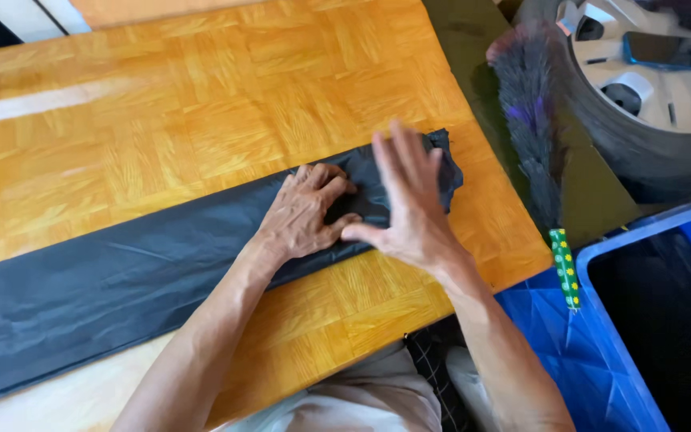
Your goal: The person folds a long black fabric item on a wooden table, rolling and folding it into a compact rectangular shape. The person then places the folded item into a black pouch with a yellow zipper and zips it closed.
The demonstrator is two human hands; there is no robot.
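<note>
An orange-brown parquet-patterned wooden tabletop [201, 88] fills most of the view, its left part cut off by the frame. Across it lies a long dark grey strip of thin crinkled plastic sheet [105, 288], folded flat into a band. Its long axis runs from the tabletop's near left edge, where it leaves the frame, up toward the right edge, and its end stops just short of that edge, at about mid-length of it.

Off the right edge stand a blue plastic crate [601, 352], cut off at the bottom and right, and a car wheel with a silver hubcap [649, 96], with a dark flat phone [664, 50] lying on the hubcap. Between tabletop and wheel lies a dark feather duster with a green dotted handle [533, 136], handle pointing toward the near side.

Both hands work at the strip's right end. The left hand [305, 214] rests knuckles-up on the sheet, fingers curled and pressing into the plastic, seemingly bunching a fold; whether it truly pinches the sheet is hard to make out. The right hand [411, 204] is spread flat and wide, fingers straight and blurred, palm down over the strip's end, thumb reaching toward the left hand; it grips nothing. It hides part of the strip's end.
</note>
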